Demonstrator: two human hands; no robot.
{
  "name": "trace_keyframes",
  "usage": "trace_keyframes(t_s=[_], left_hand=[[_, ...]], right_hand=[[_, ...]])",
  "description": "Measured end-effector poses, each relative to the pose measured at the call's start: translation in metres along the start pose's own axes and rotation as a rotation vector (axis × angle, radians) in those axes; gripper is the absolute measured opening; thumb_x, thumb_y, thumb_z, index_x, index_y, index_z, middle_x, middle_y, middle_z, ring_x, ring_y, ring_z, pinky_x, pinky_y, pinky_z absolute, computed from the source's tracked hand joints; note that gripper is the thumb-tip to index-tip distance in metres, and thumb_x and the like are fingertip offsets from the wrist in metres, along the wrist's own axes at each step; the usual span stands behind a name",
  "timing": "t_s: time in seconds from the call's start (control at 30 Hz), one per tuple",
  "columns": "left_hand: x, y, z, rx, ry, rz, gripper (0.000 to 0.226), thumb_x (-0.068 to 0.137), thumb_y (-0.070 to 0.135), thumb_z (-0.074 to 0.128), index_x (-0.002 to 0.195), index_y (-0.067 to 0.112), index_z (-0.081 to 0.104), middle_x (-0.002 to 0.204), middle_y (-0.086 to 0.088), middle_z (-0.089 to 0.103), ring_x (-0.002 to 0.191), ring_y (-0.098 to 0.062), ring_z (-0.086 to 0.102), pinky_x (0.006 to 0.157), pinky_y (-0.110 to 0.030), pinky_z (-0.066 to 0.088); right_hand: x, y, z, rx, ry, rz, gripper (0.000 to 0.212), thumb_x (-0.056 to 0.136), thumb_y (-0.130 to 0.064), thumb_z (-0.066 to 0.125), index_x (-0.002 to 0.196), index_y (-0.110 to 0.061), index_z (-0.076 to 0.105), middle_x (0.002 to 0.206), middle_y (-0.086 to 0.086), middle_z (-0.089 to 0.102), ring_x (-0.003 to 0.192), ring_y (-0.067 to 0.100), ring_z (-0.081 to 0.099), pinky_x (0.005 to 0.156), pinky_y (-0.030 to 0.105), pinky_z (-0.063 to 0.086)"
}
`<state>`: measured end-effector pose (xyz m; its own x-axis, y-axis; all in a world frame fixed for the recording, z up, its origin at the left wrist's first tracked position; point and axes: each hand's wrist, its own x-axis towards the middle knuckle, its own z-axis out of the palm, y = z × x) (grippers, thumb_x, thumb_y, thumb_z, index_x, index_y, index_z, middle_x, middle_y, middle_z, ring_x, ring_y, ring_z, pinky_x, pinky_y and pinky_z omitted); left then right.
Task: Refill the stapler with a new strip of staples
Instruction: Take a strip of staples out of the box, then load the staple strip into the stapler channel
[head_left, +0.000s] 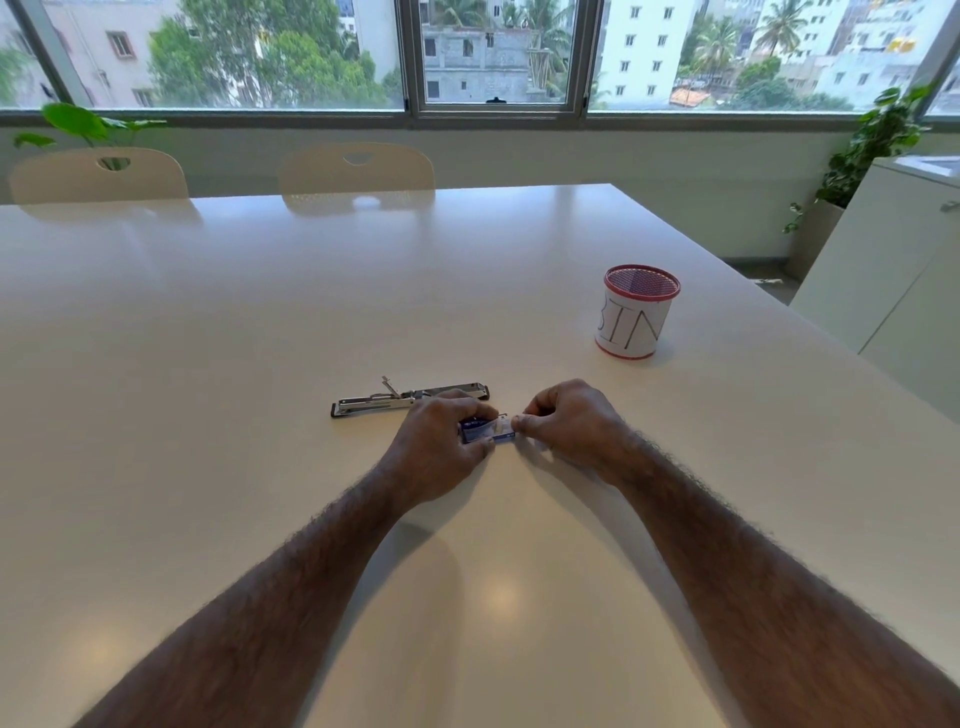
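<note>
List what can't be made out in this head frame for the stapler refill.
- Staple box, head view: mostly covered by the left hand and right hand; print too small to read.
- Staple strip: too small to tell whether the right fingers pinch one.
- Stapler: right part hidden behind the left hand; staples in its channel too small to see.
- Bin: contents hidden by its wall.

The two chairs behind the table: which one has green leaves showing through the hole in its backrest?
The left chair. Leaves of the plant behind it show through its cutout; the cutout of the other chair, nearer the middle, shows only pale wall.
</note>
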<state>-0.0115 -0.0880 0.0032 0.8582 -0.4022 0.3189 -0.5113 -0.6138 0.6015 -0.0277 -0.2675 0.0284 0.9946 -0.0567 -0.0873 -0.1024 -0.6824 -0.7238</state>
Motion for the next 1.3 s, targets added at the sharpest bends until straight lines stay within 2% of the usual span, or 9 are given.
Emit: trace_keyframes(t_s=[0.07,0.23,0.37,0.57,0.7,0.8,0.9,1.1,1.3], left_hand=[[0.002,0.002,0.002,-0.003,-0.007,0.002,0.03,0.081,0.019,0.072,0.111,0.014,0.07,0.107,0.004,0.067,0.092,-0.007,0.064,0.08,-0.02,0.055],[0.01,0.008,0.008,0.012,-0.006,0.005,0.029,0.08,0.017,0.071,0.109,0.015,0.071,0.103,0.004,0.067,0.09,-0.007,0.063,0.081,-0.021,0.054],[0.022,0.016,0.012,0.082,0.042,0.018,0.031,0.082,0.019,0.071,0.112,0.012,0.07,0.106,0.0,0.067,0.087,-0.006,0.06,0.07,-0.005,0.041],[0.077,0.021,0.006,0.081,0.107,-0.014,0.028,0.08,0.017,0.071,0.108,0.01,0.072,0.104,-0.005,0.07,0.083,-0.01,0.057,0.076,-0.017,0.04],[0.107,0.012,0.009,0.119,0.062,-0.071,0.023,0.082,0.016,0.069,0.103,0.009,0.074,0.101,-0.008,0.074,0.081,-0.013,0.061,0.074,-0.02,0.044],[0.121,0.001,0.012,0.171,0.012,-0.127,0.024,0.079,0.009,0.066,0.101,0.009,0.075,0.099,-0.01,0.075,0.09,-0.022,0.066,0.08,-0.028,0.053],[0.133,-0.004,0.013,0.211,-0.031,-0.144,0.03,0.078,0.005,0.063,0.106,0.008,0.073,0.107,-0.01,0.073,0.1,-0.023,0.065,0.088,-0.027,0.051],[0.148,-0.012,0.016,0.196,-0.059,-0.151,0.032,0.08,0.004,0.063,0.111,0.009,0.071,0.114,-0.008,0.071,0.105,-0.021,0.063,0.091,-0.023,0.046],[0.143,-0.013,0.013,0.235,-0.026,-0.084,0.049,0.08,0.014,0.068,0.128,0.008,0.059,0.133,-0.01,0.06,0.123,-0.024,0.054,0.105,-0.03,0.04]], right_hand=[[0.001,0.001,0.0,0.01,-0.001,0.003,0.018,0.089,-0.032,0.068,0.088,-0.016,0.074,0.077,-0.004,0.066,0.068,0.007,0.057,0.052,0.019,0.043],[0.003,0.004,-0.003,0.029,0.024,0.027,0.02,0.091,-0.029,0.065,0.092,-0.012,0.075,0.078,-0.003,0.066,0.067,0.006,0.056,0.049,0.016,0.039],[0.008,0.005,-0.01,0.074,0.092,0.02,0.016,0.09,-0.029,0.066,0.088,-0.015,0.073,0.077,-0.001,0.067,0.066,0.007,0.059,0.05,0.017,0.043],[0.032,-0.006,-0.019,0.181,0.26,-0.043,0.023,0.088,-0.032,0.068,0.099,-0.013,0.074,0.088,-0.002,0.071,0.075,0.01,0.065,0.056,0.017,0.048],[0.057,-0.007,-0.016,0.279,0.19,0.089,0.028,0.087,-0.033,0.069,0.108,-0.013,0.071,0.085,-0.001,0.067,0.065,0.007,0.058,0.05,0.019,0.044],[0.072,-0.005,-0.02,0.255,0.104,0.184,0.028,0.087,-0.022,0.068,0.113,-0.011,0.067,0.098,0.003,0.067,0.079,0.011,0.059,0.065,0.026,0.053],[0.082,-0.002,-0.024,0.199,0.099,0.23,0.031,0.084,-0.013,0.064,0.115,-0.007,0.064,0.101,0.005,0.065,0.091,0.016,0.061,0.08,0.033,0.058],[0.088,0.003,-0.026,0.205,0.145,0.251,0.038,0.084,-0.002,0.056,0.121,-0.009,0.056,0.113,0.006,0.058,0.106,0.021,0.056,0.087,0.035,0.054],[0.086,0.012,-0.023,0.262,0.104,0.188,0.027,0.084,-0.002,0.063,0.109,-0.013,0.06,0.106,0.006,0.063,0.099,0.021,0.063,0.087,0.039,0.058]])
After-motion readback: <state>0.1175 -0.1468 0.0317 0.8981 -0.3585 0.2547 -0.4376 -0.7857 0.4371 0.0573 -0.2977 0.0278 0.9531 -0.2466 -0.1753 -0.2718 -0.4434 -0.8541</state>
